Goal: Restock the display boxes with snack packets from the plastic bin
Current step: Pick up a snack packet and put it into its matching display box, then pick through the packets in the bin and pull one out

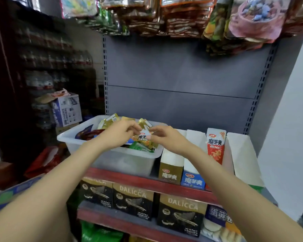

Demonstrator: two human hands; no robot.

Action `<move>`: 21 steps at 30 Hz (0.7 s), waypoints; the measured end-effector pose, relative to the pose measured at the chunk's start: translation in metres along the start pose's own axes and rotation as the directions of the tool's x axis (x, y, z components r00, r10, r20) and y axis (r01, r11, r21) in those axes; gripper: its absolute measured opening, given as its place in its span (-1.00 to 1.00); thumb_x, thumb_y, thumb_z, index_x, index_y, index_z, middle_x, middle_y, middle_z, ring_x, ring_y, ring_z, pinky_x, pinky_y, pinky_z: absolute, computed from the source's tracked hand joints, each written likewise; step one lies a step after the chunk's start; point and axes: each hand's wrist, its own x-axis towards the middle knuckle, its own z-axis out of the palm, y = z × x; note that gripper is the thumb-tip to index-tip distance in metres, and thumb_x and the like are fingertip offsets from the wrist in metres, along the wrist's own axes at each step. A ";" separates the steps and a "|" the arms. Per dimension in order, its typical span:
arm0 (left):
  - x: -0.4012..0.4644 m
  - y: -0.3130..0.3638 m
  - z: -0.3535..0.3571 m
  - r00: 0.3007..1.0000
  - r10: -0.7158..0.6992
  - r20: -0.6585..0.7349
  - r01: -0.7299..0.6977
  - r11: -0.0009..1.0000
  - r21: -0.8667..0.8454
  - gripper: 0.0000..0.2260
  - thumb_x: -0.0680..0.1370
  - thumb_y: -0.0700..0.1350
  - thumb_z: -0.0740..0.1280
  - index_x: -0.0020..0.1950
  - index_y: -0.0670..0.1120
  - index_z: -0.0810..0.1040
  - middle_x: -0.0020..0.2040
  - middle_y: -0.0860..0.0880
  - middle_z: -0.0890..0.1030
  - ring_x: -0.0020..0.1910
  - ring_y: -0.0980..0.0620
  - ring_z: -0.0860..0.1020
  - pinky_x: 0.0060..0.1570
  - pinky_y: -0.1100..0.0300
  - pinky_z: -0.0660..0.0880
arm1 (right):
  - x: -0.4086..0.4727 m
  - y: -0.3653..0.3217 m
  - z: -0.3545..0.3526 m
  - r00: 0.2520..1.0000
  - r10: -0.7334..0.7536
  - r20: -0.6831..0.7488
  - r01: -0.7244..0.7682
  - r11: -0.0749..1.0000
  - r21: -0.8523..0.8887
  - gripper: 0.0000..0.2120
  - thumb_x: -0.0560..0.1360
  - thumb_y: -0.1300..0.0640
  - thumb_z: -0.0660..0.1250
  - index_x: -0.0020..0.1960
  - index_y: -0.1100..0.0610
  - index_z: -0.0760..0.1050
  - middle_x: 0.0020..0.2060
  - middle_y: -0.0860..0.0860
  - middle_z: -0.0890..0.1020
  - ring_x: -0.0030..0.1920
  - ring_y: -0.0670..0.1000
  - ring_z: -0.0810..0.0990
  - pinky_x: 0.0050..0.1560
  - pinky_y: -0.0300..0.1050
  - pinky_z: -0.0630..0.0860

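Note:
A translucent white plastic bin (72,139) sits at the left of the shelf, filled with several gold, green, blue and red snack packets. Both my hands hover over its right half. My left hand (120,135) and my right hand (166,138) pinch the same small white and orange snack packet (144,137) from either side, just above the pile. To the right of the bin stand the display boxes: a gold one (171,170), a blue one (192,175), a red one (215,145) and a white and green one (243,158). Their insides are hidden from here.
The grey shelf back panel (182,75) rises behind the bin. Bagged snacks (182,18) hang overhead. Black and gold DALICCA boxes (133,199) fill the lower shelf behind the red shelf edge (129,179). Stacked cartons (66,109) and bottles stand at the left.

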 end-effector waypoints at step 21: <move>-0.004 -0.020 0.008 0.989 -0.033 -0.141 -0.006 0.963 -0.270 -0.96 0.50 -0.12 0.39 -0.12 -0.08 0.60 -0.23 0.09 0.61 -0.26 0.17 0.57 -0.22 0.39 0.49 | 0.016 -0.001 0.001 0.935 0.113 -0.337 -0.001 0.949 0.316 -0.87 0.56 0.16 0.27 -0.15 0.17 0.44 -0.17 0.03 0.56 -0.14 0.04 0.57 -0.27 -0.02 0.60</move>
